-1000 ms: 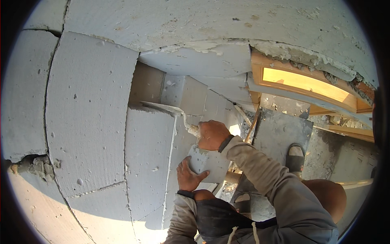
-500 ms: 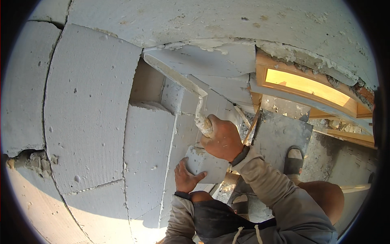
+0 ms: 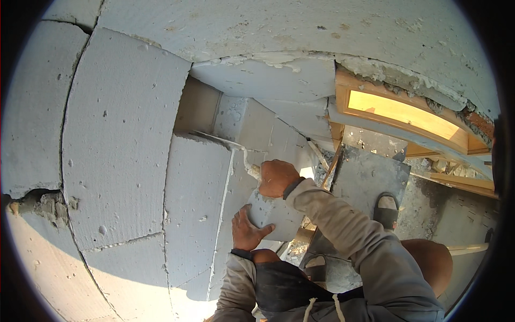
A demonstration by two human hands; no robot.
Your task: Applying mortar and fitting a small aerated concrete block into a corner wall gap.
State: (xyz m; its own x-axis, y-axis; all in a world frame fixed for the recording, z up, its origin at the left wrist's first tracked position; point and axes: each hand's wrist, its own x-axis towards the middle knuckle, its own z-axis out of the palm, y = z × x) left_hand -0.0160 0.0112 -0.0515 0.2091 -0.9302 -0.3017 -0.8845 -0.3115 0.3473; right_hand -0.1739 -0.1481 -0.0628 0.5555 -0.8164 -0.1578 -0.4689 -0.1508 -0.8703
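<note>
While the right hand (image 3: 278,178) is closed in a fist around the handle of a trowel (image 3: 250,167), the trowel's thin blade extends up and to the left, seen nearly edge-on. The blade lies along the top edge of a pale gray wall block (image 3: 196,177), at the lower side of a square recess (image 3: 197,107); whether it touches the block cannot be told. The left hand (image 3: 247,232) is open, with the thumb spread away from the fingers, and is placed at the left side of a smaller gray block (image 3: 283,217) just below the right hand; whether it bears any of that block's weight cannot be told. Large gray blocks with narrow joints form the wall (image 3: 115,139) on the left, and a rough hole (image 3: 45,206) interrupts one joint. To the upper right, a wooden frame (image 3: 343,91) surrounds a bright yellow panel (image 3: 405,115), with uneven mortar (image 3: 397,75) along its upper side. Dark sandals (image 3: 385,217) are on the person's feet, below and right of the hands.
</note>
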